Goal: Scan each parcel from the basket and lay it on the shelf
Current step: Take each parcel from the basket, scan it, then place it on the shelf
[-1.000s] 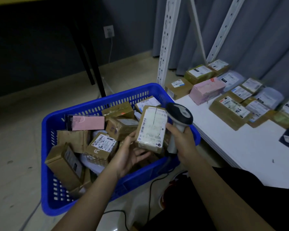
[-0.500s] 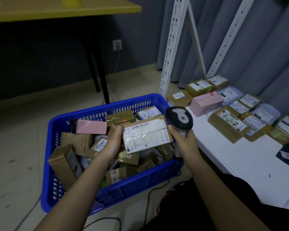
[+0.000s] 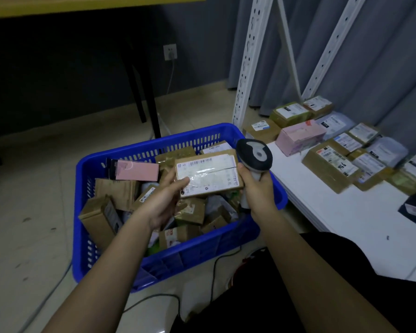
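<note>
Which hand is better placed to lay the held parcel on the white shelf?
Probably the left hand: it already grips the parcel above the basket. The right hand is nearer the shelf, but holds the scanner.

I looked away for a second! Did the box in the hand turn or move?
Yes. The held parcel turned from standing on end to lying flat, label up, and rose above the blue basket, beside the scanner.
</note>
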Available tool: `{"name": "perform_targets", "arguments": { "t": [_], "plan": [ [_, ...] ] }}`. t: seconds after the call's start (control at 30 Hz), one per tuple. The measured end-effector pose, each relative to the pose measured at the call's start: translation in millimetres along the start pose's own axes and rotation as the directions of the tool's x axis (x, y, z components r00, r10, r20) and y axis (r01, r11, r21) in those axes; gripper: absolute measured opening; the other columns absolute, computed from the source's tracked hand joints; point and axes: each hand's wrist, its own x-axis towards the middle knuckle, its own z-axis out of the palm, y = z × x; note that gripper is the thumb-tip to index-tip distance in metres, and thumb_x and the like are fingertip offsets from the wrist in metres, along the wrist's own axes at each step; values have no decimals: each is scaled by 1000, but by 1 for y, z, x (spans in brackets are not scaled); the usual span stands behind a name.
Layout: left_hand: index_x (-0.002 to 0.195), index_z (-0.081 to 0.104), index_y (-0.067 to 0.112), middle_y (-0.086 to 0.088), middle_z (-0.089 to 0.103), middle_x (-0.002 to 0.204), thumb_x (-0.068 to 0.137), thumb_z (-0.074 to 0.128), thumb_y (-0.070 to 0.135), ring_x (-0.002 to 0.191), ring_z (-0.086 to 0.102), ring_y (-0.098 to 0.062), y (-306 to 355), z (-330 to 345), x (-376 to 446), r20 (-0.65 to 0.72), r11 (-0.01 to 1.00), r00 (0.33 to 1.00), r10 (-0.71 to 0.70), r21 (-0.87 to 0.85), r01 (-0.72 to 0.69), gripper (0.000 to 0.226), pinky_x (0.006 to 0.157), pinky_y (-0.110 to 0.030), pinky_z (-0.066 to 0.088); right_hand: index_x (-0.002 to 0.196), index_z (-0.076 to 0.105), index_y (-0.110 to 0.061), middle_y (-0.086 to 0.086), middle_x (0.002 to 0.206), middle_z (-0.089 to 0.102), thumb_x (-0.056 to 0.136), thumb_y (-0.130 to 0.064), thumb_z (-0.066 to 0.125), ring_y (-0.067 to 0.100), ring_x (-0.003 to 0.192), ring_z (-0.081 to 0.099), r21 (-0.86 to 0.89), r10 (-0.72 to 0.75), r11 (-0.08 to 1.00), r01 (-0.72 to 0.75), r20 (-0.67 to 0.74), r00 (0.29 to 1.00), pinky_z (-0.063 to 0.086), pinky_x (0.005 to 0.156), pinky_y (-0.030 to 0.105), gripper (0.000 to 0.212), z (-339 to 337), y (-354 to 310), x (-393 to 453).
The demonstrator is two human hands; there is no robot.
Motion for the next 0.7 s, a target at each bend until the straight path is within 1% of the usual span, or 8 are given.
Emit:
{"name": "perform_targets", "arguments": {
  "t": [0.13, 0.2, 0.27, 0.37, 0.43, 0.5, 0.6, 0.7],
  "plan": [
    [150, 22, 31, -5, 57, 130, 87, 63, 6, 115, 59, -24, 1, -12, 4, -160, 993, 980, 118, 48, -112, 78, 88, -33, 52, 111, 50, -32, -15, 96, 61, 88, -28, 69, 3, 89, 59, -112, -22, 993, 20, -13, 1000, 48, 78, 23, 30, 3, -2, 6],
    [151, 20, 23, -2, 53, 131, 87, 63, 4, 120, 53, -22, 2, -15, 11, -228, 984, 960, 162, 104, -141, 79, 87, -29, 51, 114, 51, -32, -9, 100, 63, 89, -29, 68, 10, 90, 61, -202, -33, 979, 37, 25, 999, 51, 78, 26, 31, 2, -5, 6],
    [150, 23, 17, -3, 49, 137, 87, 63, 3, 120, 50, -17, 5, -19, 20, -271, 980, 946, 180, 133, -149, 76, 86, -27, 49, 120, 52, -27, -9, 102, 62, 89, -27, 69, 9, 91, 59, -284, -36, 957, 61, 92, 995, 51, 77, 26, 36, 1, -6, 4],
    [148, 28, 16, -4, 48, 140, 85, 65, 2, 121, 50, -19, 12, -27, 35, -314, 976, 929, 196, 159, -152, 74, 91, -33, 49, 111, 58, -19, -7, 83, 62, 84, -24, 74, 5, 71, 57, -381, 30, 924, 42, 182, 983, 47, 60, 17, 32, 1, -12, 1],
    [148, 28, 16, -4, 48, 140, 85, 66, 3, 124, 50, -23, 17, -32, 42, -319, 970, 924, 210, 184, -157, 74, 97, -39, 48, 107, 60, -16, -2, 75, 63, 79, -22, 79, 5, 56, 57, -424, 102, 906, 3, 226, 969, 46, 50, 18, 34, 1, -17, -2],
    [147, 29, 16, -5, 48, 139, 85, 66, 4, 121, 51, -21, 21, -34, 46, -316, 966, 922, 226, 198, -169, 73, 96, -42, 50, 106, 62, -13, -2, 69, 63, 76, -21, 81, 1, 47, 55, -442, 146, 897, -21, 251, 957, 45, 46, 18, 36, 2, -20, -3],
    [146, 31, 17, -4, 48, 138, 86, 64, 4, 114, 51, -17, 24, -33, 49, -311, 963, 920, 239, 199, -183, 69, 91, -38, 51, 95, 65, -9, -9, 51, 60, 77, -19, 80, -1, 41, 52, -412, 143, 911, -38, 228, 963, 43, 44, 16, 25, 3, -24, -3],
    [145, 32, 17, -5, 48, 139, 86, 64, 3, 118, 51, -20, 24, -33, 49, -315, 963, 919, 239, 197, -183, 68, 94, -41, 50, 91, 66, -6, -8, 48, 56, 77, -22, 80, 2, 41, 50, -427, 119, 904, -30, 184, 976, 42, 44, 17, 26, 1, -26, -2]
  ]
}}
